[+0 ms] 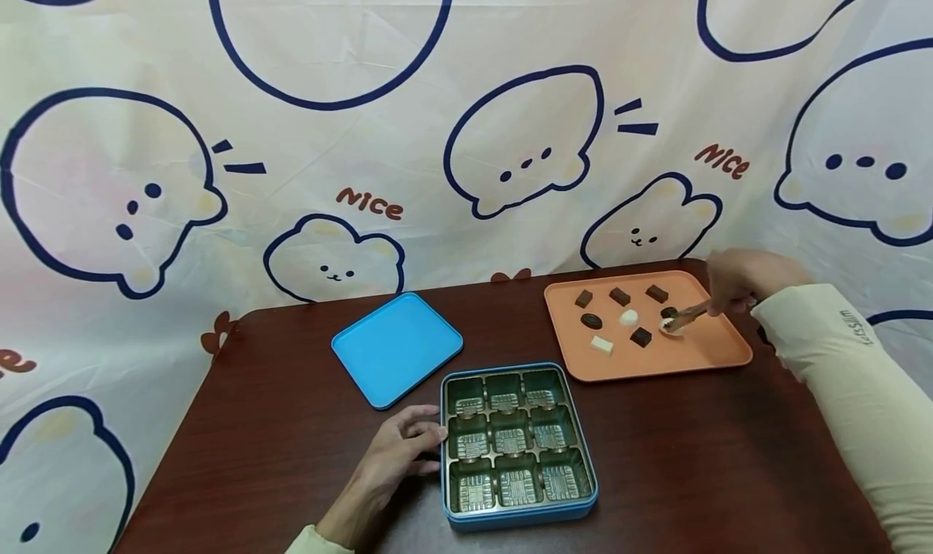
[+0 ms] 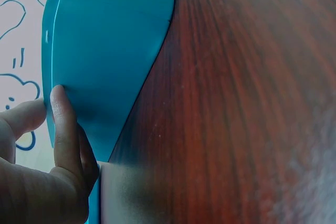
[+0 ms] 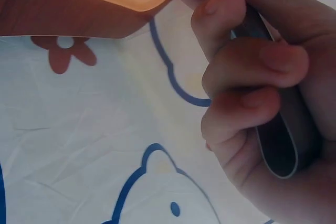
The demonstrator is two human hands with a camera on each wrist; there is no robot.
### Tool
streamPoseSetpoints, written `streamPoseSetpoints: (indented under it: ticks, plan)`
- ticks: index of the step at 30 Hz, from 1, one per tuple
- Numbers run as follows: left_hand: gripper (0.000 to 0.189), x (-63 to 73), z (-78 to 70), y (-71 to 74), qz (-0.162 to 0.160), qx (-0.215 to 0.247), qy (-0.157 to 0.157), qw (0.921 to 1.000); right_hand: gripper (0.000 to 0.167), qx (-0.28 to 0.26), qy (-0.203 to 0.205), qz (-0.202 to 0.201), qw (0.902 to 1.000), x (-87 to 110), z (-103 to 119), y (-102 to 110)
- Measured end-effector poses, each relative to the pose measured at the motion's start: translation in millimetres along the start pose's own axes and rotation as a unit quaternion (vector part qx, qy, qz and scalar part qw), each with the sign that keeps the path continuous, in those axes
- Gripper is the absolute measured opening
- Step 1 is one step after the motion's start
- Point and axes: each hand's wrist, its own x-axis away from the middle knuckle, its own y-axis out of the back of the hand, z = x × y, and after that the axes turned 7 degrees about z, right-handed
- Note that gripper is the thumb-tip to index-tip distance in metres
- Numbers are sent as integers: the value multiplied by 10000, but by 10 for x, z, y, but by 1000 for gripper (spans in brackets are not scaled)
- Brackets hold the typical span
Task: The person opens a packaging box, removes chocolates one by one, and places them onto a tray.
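Note:
My right hand (image 1: 736, 283) grips a pair of tongs (image 1: 691, 314) over the orange tray (image 1: 710, 347). The tongs' tips are at a whitish chocolate (image 1: 666, 327) on the right part of the tray; whether they pinch it I cannot tell. In the right wrist view, curled fingers wrap the tongs' looped metal end (image 3: 310, 135). My left hand (image 1: 397, 449) rests against the left side of a blue tin (image 1: 521, 520), its fingertips on the wall near the rim. Inside the tin sits a gold divider insert (image 1: 510, 461) with several bare square compartments.
Several dark, brown and white chocolates lie spread on the tray, among them a dark oval one (image 1: 591, 321) and a white block (image 1: 602, 344). A blue lid (image 1: 397, 347) lies behind the tin to the left. A printed cloth (image 1: 408, 157) hangs behind the brown table (image 1: 291, 424).

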Motion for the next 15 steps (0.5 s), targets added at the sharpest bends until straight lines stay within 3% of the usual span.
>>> streamPoseSetpoints:
  ticks: [6, 15]
  plan:
    - [52, -5, -3, 0, 6, 3, 12, 10000, 44, -300, -362, 290, 9985, 3, -62, -38]
    - [51, 13, -17, -4, -4, -32, -13, 10000, 40, -587, -278, 43, 9979, 28, -104, -116]
